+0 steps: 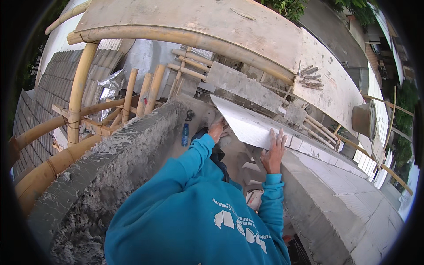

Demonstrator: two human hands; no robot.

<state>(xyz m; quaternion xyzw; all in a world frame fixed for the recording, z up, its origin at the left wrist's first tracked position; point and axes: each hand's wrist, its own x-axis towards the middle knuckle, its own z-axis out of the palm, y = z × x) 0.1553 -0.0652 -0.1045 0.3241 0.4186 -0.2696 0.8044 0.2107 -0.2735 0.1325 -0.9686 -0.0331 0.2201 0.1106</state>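
In front of me is a white lightweight concrete block (pixel 247 122), with its pale face tilted toward me. My left hand (pixel 216 130) grips its left end, fingers partly hidden at the edge. On its near right side, my right hand (pixel 273 153) presses with fingers stretched over the face and the thumb below. Together the two hands hold the block at the end of a row of white blocks (pixel 304 146). Both arms are in blue-green sleeves. Where the block's far side rests is hidden.
A rough concrete wall (pixel 128 145) runs along my left, with a blue bottle (pixel 185 134) beyond it. Bamboo poles (pixel 81 88) stand at the left. A long plank platform (pixel 185 20) crosses the far side, holding small sticks (pixel 311 78) and a bucket (pixel 364 120).
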